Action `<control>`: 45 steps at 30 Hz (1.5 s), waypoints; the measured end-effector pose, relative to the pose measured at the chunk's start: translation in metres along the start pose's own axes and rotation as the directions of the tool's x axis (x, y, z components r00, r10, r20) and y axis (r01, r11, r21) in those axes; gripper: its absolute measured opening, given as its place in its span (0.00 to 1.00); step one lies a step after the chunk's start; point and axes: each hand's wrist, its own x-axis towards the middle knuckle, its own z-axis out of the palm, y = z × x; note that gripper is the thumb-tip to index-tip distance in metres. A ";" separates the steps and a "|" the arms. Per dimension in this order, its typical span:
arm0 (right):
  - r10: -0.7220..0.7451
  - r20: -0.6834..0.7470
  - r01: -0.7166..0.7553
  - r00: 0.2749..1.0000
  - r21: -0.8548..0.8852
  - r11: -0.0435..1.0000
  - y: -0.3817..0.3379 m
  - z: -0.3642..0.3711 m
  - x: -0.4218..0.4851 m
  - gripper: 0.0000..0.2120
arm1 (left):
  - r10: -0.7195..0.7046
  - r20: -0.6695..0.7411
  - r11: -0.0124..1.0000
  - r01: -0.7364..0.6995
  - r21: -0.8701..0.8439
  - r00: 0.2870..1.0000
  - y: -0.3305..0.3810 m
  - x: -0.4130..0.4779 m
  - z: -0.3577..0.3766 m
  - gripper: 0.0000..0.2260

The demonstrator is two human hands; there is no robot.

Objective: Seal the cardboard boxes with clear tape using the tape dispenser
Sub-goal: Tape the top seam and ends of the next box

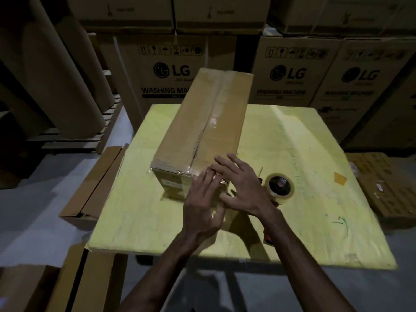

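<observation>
Left hand [202, 199] and right hand [243, 188] lie flat, fingers straight and spread, pressing the near end of the cardboard box [209, 118] and hiding its near right corner. Tape dispenser [280, 185] just right, handle hidden behind the wrist. Box closed, contents unseen, on yellow table [315, 154]. Dim cartons [171, 70] stacked beyond.

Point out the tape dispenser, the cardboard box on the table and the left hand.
tape dispenser [280, 184]: head view, hub of its roll.
cardboard box [209, 122]: head view, taped top seam.
left hand [202, 199]: head view, its back.
</observation>
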 end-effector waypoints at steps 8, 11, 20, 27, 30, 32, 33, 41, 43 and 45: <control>-0.069 0.323 0.135 0.944 -0.188 0.973 0.025 -0.028 0.009 0.47 | 0.044 0.252 0.980 -0.090 0.175 0.967 -0.078 0.060 -0.159 0.34; -0.059 0.311 0.137 0.949 -0.235 0.962 0.020 -0.038 0.016 0.44 | -0.036 0.534 0.912 -0.191 0.364 0.845 -0.127 0.096 -0.192 0.45; 0.078 0.251 0.016 0.965 -0.352 0.936 0.005 -0.033 0.038 0.48 | 0.246 0.719 0.917 -0.397 0.046 0.650 -0.181 0.153 -0.170 0.43; 0.135 0.183 -0.077 0.974 -0.290 0.954 0.000 -0.020 0.043 0.43 | 0.297 0.771 0.949 -0.261 -0.175 0.563 -0.188 0.167 -0.156 0.46; 0.140 0.136 -0.103 0.981 -0.249 0.963 0.000 -0.013 0.046 0.42 | 0.305 0.729 0.952 -0.196 -0.233 0.613 -0.189 0.161 -0.152 0.45; 0.138 0.123 -0.107 0.983 -0.230 0.967 0.002 -0.011 0.045 0.41 | 0.309 0.667 0.947 -0.151 -0.285 0.678 -0.186 0.153 -0.146 0.43; 0.137 0.119 -0.108 0.983 -0.226 0.968 0.002 -0.011 0.045 0.41 | 0.311 0.636 0.943 -0.146 -0.299 0.706 -0.185 0.147 -0.142 0.41; 0.119 0.175 -0.050 0.977 -0.356 0.933 0.015 -0.030 0.046 0.42 | 0.351 0.491 0.936 -0.298 -0.185 0.797 -0.172 0.121 -0.119 0.40; 0.091 0.152 -0.016 0.984 -0.438 0.899 0.025 -0.032 0.045 0.42 | 0.387 0.440 0.921 -0.365 -0.138 0.810 -0.167 0.115 -0.110 0.40; 0.005 0.069 0.025 0.998 -0.426 0.905 0.037 -0.025 0.040 0.41 | 0.432 0.381 0.898 -0.429 -0.099 0.817 -0.167 0.111 -0.102 0.40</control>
